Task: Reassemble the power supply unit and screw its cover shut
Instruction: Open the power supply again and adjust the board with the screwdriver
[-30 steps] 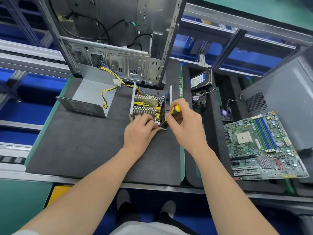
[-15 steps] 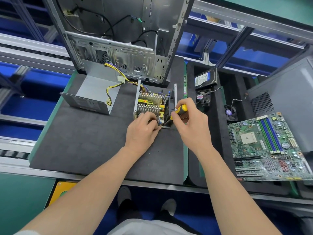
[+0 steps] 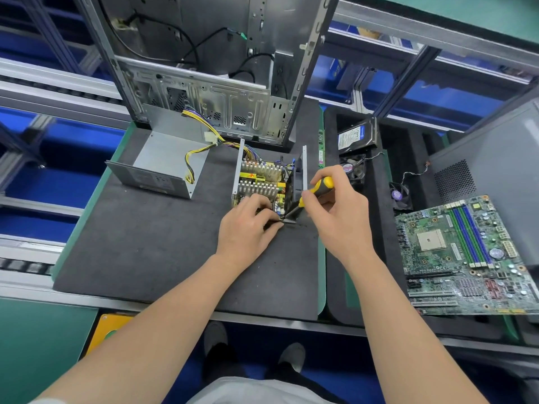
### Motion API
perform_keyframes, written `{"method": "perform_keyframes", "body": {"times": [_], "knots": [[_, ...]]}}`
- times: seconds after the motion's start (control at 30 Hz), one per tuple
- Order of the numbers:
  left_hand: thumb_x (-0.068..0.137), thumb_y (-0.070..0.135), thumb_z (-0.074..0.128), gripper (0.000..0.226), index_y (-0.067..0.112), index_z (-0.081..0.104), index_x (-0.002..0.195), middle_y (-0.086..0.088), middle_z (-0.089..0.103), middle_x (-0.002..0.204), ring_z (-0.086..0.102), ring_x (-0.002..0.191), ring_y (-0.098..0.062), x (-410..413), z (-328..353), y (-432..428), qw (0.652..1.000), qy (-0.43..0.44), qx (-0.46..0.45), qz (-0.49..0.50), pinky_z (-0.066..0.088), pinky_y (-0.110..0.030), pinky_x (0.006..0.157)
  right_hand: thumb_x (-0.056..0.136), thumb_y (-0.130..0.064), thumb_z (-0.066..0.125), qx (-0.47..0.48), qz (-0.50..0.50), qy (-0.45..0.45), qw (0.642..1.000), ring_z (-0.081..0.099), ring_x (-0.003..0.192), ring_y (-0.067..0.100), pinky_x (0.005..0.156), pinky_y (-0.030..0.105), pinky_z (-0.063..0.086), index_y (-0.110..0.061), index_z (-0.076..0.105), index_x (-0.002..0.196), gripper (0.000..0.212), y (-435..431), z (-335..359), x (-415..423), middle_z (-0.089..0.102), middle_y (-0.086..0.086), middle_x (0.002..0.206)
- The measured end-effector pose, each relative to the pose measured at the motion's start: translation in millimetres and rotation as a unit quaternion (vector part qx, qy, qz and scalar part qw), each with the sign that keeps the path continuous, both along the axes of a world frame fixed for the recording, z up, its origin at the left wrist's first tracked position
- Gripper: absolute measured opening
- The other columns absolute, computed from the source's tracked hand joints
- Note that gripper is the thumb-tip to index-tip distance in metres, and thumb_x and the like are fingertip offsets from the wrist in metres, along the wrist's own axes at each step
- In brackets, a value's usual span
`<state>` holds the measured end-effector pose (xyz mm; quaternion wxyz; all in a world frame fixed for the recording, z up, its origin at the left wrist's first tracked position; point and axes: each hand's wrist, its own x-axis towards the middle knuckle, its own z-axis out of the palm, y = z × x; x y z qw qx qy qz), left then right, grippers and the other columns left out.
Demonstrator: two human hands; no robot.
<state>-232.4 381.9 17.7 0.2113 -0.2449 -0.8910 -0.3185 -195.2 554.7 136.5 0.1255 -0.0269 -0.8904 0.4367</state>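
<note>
Apparently fastening a part inside the open power supply unit [image 3: 262, 182] on the counter [image 3: 145, 243]. Pinching its near corner with left hand [image 3: 248, 231] fingers [image 3: 272, 226]; gripping a screwdriver [image 3: 319, 186] in the right hand [image 3: 341, 220]. Next, probably: fetching and aligning the cover [image 3: 163, 167] lying leftward.

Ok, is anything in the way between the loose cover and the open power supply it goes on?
Yes: the yellow cables run from the power supply into the cover and lie inside it. The left hand and the screwdriver in the right hand are at the unit's near corner.
</note>
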Motion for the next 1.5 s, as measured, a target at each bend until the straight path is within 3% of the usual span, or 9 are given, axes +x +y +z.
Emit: {"method": "perform_keyframes", "body": {"times": [0.07, 0.17, 0.43, 0.63, 1.1, 1.3, 1.5], "knots": [[0.085, 0.034, 0.084, 0.018, 0.017, 0.077, 0.087, 0.001, 0.064, 0.098, 0.063, 0.083, -0.021, -0.1, 0.9, 0.3, 1.000, 0.001, -0.002, 0.000, 0.052, -0.038, 0.056, 0.097, -0.023, 0.067, -0.014, -0.007, -0.005, 1.000, 0.068, 0.069, 0.019, 0.069, 0.040, 0.058, -0.030, 0.052, 0.101, 0.017, 1.3, 2.9, -0.8, 0.068, -0.005, 0.079], [0.085, 0.034, 0.084, 0.018, 0.016, 0.078, 0.087, 0.000, 0.065, 0.097, 0.063, 0.083, -0.022, 0.9, 3.6, 0.6, 1.000, 0.001, 0.008, 0.002, 0.053, -0.038, 0.055, 0.095, -0.024, 0.068, -0.027, -0.014, -0.009, 0.999, 0.070, 0.070, 0.023, 0.071, 0.048, 0.059, -0.030, 0.052, 0.101, 0.018, 1.7, 5.1, -1.8, 0.069, -0.003, 0.079], [0.089, 0.034, 0.080, 0.015, 0.018, 0.081, 0.087, 0.003, 0.066, 0.099, 0.063, 0.085, -0.017, 1.8, 3.7, -0.2, 1.000, -0.007, 0.016, 0.008, 0.053, -0.035, 0.058, 0.096, -0.025, 0.068, -0.031, -0.022, -0.013, 0.999, 0.072, 0.071, 0.022, 0.070, 0.048, 0.060, -0.031, 0.052, 0.102, 0.018, 0.3, 4.9, -0.5, 0.069, -0.003, 0.079], [0.089, 0.035, 0.078, 0.015, 0.022, 0.078, 0.084, 0.009, 0.062, 0.100, 0.056, 0.087, -0.009, -0.5, -2.5, -0.1, 1.000, -0.009, 0.025, 0.008, 0.048, -0.025, 0.057, 0.097, -0.023, 0.067, -0.003, 0.008, -0.016, 1.000, 0.070, 0.069, 0.018, 0.070, 0.041, 0.057, -0.030, 0.051, 0.102, 0.018, -1.6, 6.4, 2.0, 0.068, -0.007, 0.080], [0.088, 0.036, 0.078, 0.015, 0.021, 0.079, 0.084, 0.009, 0.062, 0.100, 0.052, 0.087, -0.006, -2.5, -6.6, -0.6, 1.000, -0.015, 0.015, 0.013, 0.036, -0.017, 0.061, 0.096, -0.041, 0.072, 0.012, -0.031, -0.026, 0.999, 0.074, 0.068, 0.017, 0.070, 0.048, 0.060, -0.027, 0.048, 0.098, 0.027, -9.4, 7.0, -0.1, 0.071, -0.004, 0.076], [0.083, 0.036, 0.085, 0.019, 0.017, 0.081, 0.085, 0.002, 0.067, 0.101, 0.060, 0.090, -0.015, -0.9, -2.5, -0.5, 1.000, -0.018, 0.011, 0.003, 0.052, -0.029, 0.061, 0.097, -0.037, 0.070, 0.039, -0.029, -0.021, 0.999, 0.073, 0.070, 0.019, 0.070, 0.047, 0.059, -0.028, 0.048, 0.097, 0.024, -8.6, 7.2, 0.2, 0.071, -0.003, 0.076], [0.080, 0.025, 0.089, 0.013, 0.013, 0.082, 0.082, -0.001, 0.068, 0.098, 0.064, 0.087, -0.023, 1.3, 2.9, -0.4, 1.000, -0.022, 0.008, 0.003, 0.055, -0.032, 0.072, 0.099, -0.033, 0.070, 0.048, -0.035, -0.020, 0.998, 0.073, 0.072, 0.021, 0.070, 0.048, 0.060, -0.026, 0.050, 0.101, 0.021, -6.9, 3.9, 1.9, 0.070, -0.003, 0.082]]}}
